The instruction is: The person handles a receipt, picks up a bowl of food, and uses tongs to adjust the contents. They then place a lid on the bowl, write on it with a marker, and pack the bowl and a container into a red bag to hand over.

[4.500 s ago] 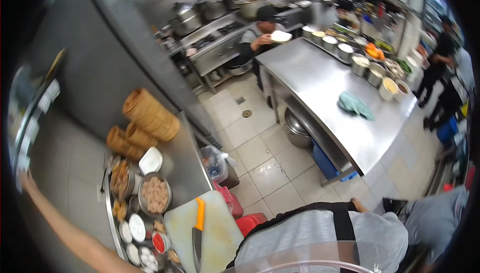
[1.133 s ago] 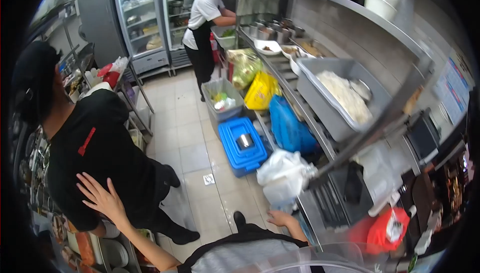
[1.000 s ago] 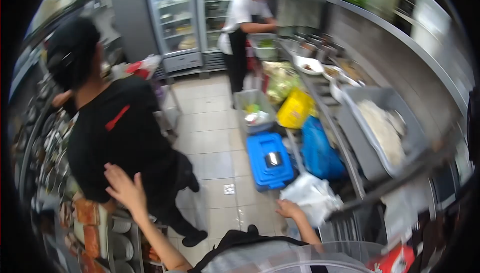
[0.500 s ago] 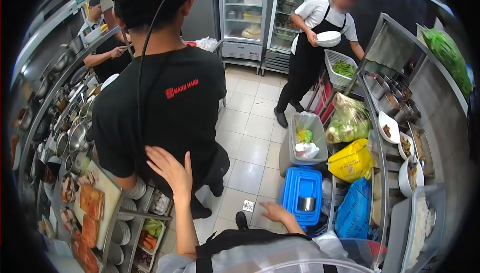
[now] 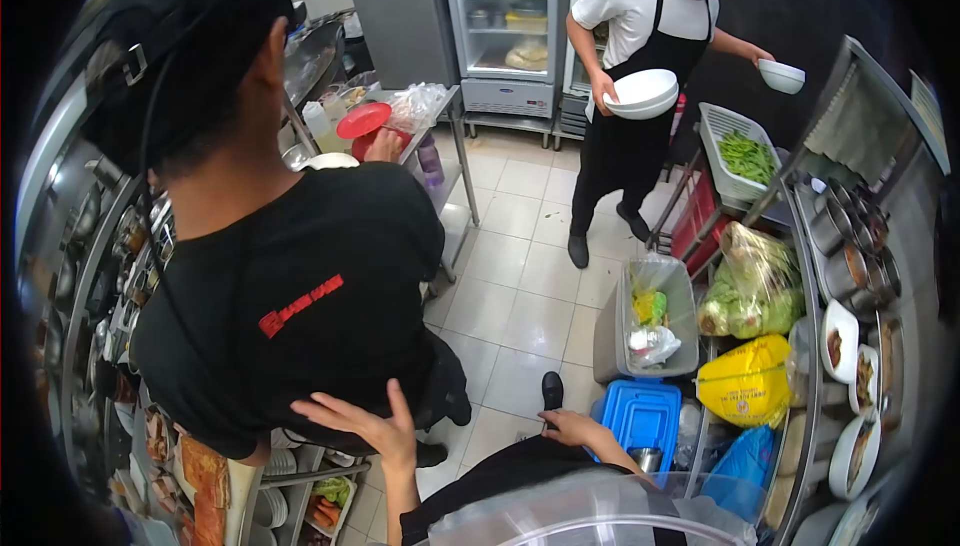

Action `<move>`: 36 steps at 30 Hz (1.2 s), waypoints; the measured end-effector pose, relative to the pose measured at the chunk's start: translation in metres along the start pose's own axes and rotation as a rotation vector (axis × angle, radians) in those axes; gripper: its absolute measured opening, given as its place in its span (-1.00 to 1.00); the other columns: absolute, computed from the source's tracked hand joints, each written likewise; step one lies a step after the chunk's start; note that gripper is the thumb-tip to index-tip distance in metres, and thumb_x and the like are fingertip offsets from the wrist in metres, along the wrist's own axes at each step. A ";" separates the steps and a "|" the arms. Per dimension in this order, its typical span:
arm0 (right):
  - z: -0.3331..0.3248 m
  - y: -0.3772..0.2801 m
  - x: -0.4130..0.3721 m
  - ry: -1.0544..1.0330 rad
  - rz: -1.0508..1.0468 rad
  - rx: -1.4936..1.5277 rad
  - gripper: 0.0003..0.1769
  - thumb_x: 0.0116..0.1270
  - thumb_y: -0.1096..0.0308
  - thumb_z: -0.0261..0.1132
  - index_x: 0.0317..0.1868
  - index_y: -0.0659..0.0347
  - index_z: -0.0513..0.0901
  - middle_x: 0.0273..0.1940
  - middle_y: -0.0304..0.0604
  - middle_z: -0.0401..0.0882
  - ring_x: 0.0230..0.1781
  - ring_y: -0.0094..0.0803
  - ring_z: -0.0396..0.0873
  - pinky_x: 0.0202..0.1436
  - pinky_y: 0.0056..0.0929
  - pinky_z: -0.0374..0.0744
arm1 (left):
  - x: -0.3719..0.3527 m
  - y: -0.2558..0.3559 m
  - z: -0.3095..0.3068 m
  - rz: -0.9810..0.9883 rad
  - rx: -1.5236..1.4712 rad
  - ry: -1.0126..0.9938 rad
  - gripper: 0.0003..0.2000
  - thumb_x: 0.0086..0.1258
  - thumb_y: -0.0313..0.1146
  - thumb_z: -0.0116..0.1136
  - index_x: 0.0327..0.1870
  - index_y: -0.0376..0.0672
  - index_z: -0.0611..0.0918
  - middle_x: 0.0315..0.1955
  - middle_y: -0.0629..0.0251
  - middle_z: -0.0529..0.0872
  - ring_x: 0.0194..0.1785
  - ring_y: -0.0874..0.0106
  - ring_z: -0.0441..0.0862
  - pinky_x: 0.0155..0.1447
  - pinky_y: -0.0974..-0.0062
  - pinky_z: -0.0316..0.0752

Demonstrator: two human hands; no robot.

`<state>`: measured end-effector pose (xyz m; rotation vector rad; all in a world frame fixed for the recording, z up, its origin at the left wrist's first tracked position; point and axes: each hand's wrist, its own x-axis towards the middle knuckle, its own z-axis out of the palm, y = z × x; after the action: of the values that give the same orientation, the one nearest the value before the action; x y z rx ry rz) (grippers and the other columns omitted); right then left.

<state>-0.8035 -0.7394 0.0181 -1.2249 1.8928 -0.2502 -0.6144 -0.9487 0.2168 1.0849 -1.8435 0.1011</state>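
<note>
Spread fingers show on my left hand (image 5: 375,433), which holds nothing and is nearest to the lower back of a person in a black shirt (image 5: 290,276). My right hand (image 5: 575,429) is low in front of me, left of the blue bin (image 5: 640,414); its fingertips are near a small dark shape too small to make out, and whether it grips anything is unclear. A person in a white shirt and black apron (image 5: 650,66) holds white bowls (image 5: 643,93) in one hand and another white bowl (image 5: 781,77) in the other.
Glass-door fridges (image 5: 508,36) stand at the back. On the right are a basket of green vegetables (image 5: 745,156), a grey bin (image 5: 655,331), a yellow bag (image 5: 745,381) and a metal shelf with bowls (image 5: 855,451). Red lids (image 5: 364,120) are over the left table.
The black-shirted person leans further left, with a hand now at the red lids. The aproned person has come nearer and now holds a second bowl out. My view has shifted forward.
</note>
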 end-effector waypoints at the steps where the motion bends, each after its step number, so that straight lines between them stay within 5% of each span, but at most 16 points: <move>1: -0.016 0.006 0.011 0.011 -0.031 -0.001 -0.43 0.28 0.03 0.13 0.25 0.04 0.30 0.07 0.11 0.42 0.09 0.05 0.40 0.10 -0.09 0.41 | -0.001 0.011 0.012 0.068 -0.105 -0.015 -0.08 0.17 -0.30 0.24 0.39 -0.32 -0.19 0.34 -0.29 -0.35 0.42 -0.17 -0.38 0.37 -0.07 -0.32; 8: -0.164 0.063 0.044 0.085 -0.095 0.058 -0.41 0.27 0.03 0.13 0.27 0.04 0.29 0.13 0.10 0.38 0.16 -0.01 0.36 0.18 -0.09 0.36 | 0.037 0.114 0.142 0.314 -0.564 -0.217 -0.17 0.06 -0.46 0.29 0.35 -0.25 0.05 0.30 -0.32 0.01 0.36 -0.19 0.02 0.32 -0.11 -0.05; 13: -0.262 0.088 0.077 0.099 0.042 -0.115 -0.43 0.27 0.07 0.14 0.24 0.10 0.32 0.10 0.14 0.41 0.12 0.01 0.39 0.17 -0.20 0.37 | 0.095 0.145 0.199 0.327 -0.596 -0.193 -0.21 0.04 -0.56 0.27 0.33 -0.23 0.09 0.27 -0.20 0.10 0.32 -0.07 0.15 0.33 0.12 0.14; 17: -0.314 0.089 0.125 0.193 -0.162 -0.146 -0.42 0.28 0.08 0.14 0.25 0.12 0.31 0.11 0.14 0.40 0.13 0.00 0.38 0.18 -0.21 0.36 | 0.116 0.128 0.228 0.193 -0.464 -0.166 -0.29 0.03 -0.59 0.26 0.27 -0.24 0.22 0.22 -0.15 0.20 0.26 -0.04 0.25 0.26 0.17 0.25; 24: -0.390 0.019 0.234 -0.086 -0.459 -0.149 -0.41 0.32 0.09 0.10 0.29 0.13 0.24 0.11 0.15 0.39 0.13 0.01 0.37 0.19 -0.24 0.35 | 0.146 0.085 0.274 -0.103 -0.423 -0.284 -0.40 0.14 -0.60 0.17 0.25 -0.30 0.25 0.16 -0.08 0.30 0.14 0.07 0.42 0.17 0.29 0.37; 27: -0.419 -0.018 0.286 -0.061 -0.642 -0.177 -0.42 0.33 0.11 0.09 0.31 0.12 0.21 0.10 0.14 0.39 0.10 0.02 0.39 0.18 -0.23 0.36 | 0.167 0.075 0.295 -0.068 -0.409 -0.375 -0.45 0.15 -0.58 0.16 0.22 -0.30 0.30 0.08 -0.04 0.41 0.05 0.12 0.50 0.11 0.30 0.42; 31: -0.483 -0.098 0.317 -0.077 -0.625 -0.194 -0.43 0.31 0.09 0.11 0.28 0.08 0.26 0.08 0.12 0.42 0.12 0.02 0.38 0.15 -0.20 0.38 | 0.198 0.063 0.339 -0.111 -0.379 -0.450 -0.45 0.13 -0.54 0.18 0.21 -0.19 0.36 -0.11 0.09 0.54 -0.15 0.24 0.58 -0.08 0.35 0.45; 34: -0.500 -0.105 0.371 -0.124 -0.918 -0.041 -0.44 0.32 0.10 0.10 0.28 0.09 0.26 0.13 0.11 0.39 0.13 0.02 0.38 0.14 -0.20 0.39 | 0.218 0.061 0.376 -0.061 -0.426 -0.523 -0.55 0.16 -0.59 0.15 0.13 -0.28 0.42 -0.17 0.06 0.57 -0.13 0.23 0.57 -0.04 0.40 0.44; 36: -0.518 -0.107 0.398 -0.131 -0.837 -0.108 -0.42 0.33 0.08 0.10 0.29 0.11 0.24 0.13 0.10 0.39 0.14 -0.01 0.38 0.16 -0.22 0.38 | 0.227 0.060 0.400 -0.040 -0.476 -0.600 -0.64 0.18 -0.58 0.14 0.04 -0.31 0.48 -0.22 0.06 0.58 -0.15 0.21 0.57 -0.05 0.40 0.44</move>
<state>-1.1809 -1.2570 0.1856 -2.0068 1.2025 -0.4934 -0.9646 -1.2517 0.1970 0.8586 -2.2044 -0.7241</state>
